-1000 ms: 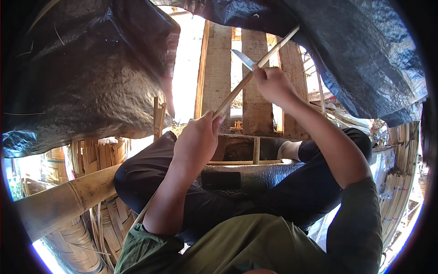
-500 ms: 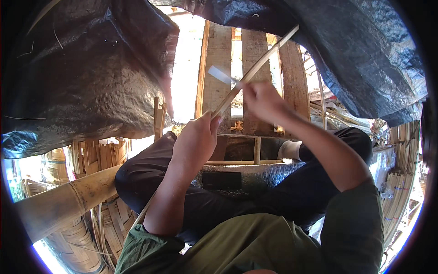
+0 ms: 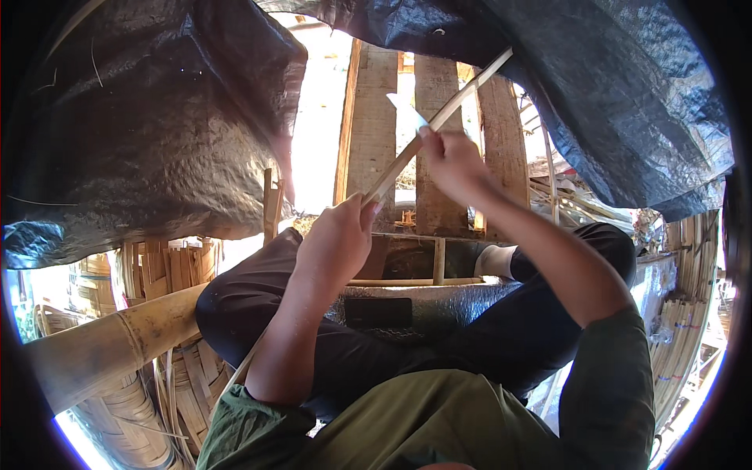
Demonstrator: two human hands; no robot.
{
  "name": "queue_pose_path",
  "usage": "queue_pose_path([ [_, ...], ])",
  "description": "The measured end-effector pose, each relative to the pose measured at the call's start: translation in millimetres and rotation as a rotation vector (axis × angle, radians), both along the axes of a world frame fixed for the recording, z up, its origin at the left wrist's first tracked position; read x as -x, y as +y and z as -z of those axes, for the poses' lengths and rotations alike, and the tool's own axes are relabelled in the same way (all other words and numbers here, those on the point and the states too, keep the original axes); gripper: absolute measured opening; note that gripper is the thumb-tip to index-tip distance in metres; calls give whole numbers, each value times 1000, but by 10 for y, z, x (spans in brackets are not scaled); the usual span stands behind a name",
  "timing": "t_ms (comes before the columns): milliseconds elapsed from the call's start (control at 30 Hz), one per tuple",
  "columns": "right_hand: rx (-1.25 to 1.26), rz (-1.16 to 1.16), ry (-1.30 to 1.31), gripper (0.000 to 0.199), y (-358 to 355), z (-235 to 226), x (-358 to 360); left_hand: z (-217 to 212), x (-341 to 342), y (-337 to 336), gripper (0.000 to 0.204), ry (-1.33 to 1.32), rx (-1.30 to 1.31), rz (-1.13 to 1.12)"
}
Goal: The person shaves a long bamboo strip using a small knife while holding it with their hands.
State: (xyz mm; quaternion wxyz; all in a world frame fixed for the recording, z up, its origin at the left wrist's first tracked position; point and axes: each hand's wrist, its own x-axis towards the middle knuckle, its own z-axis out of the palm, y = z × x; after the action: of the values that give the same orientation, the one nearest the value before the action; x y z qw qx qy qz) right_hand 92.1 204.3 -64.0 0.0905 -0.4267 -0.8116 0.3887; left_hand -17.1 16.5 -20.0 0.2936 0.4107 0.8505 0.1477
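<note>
A long, narrow bamboo strip (image 3: 472, 84) slants from upper right down to my left hand (image 3: 337, 243), whose fingers are wrapped around it. Its thin tail seems to continue down beside my left forearm. My right hand (image 3: 457, 163) is closed on a knife, with the handle hidden in the fist. The pale knife blade (image 3: 410, 110) sticks out up and to the left, close against the strip and crossing it. Whether the edge touches the bamboo is hard to make out.
Wooden planks (image 3: 374, 117) stand ahead with bright gaps between them. Dark plastic sheets (image 3: 157, 125) hang on both sides. A thick bamboo pole (image 3: 117, 345) lies at the left above woven bamboo (image 3: 133, 423). Bundled bamboo strips (image 3: 677, 345) are at the right. My crossed legs surround a silvery surface (image 3: 462, 304).
My right hand has moved a little up and away along the strip. The blade has turned more upright and shifted up and right. My left hand stays in place.
</note>
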Motion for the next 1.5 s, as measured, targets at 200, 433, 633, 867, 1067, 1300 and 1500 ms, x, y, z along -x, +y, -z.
queue_pose_path([
  [200,52,-22,-10,54,248,-104,19,56,31,-51,26,-38,-170,-14],
  [433,51,-78,9,57,22,-122,43,39,16,-71,28,-6,-142,10],
  [633,-10,-125,85,51,-278,33,-30,87,19,-16,29,-13,-101,11],
  [867,35,-67,-19,57,66,-148,26,25,-39,27,29,30,-57,-9],
  [1067,113,-25,-50,56,27,-244,68,49,16,-53,29,35,-102,7],
  [1300,-55,-201,71,59,-218,-20,15,134,33,-50,35,23,-123,20],
  [1500,124,-46,-100,55,4,-329,33,117,-22,-10,35,110,-123,42],
])
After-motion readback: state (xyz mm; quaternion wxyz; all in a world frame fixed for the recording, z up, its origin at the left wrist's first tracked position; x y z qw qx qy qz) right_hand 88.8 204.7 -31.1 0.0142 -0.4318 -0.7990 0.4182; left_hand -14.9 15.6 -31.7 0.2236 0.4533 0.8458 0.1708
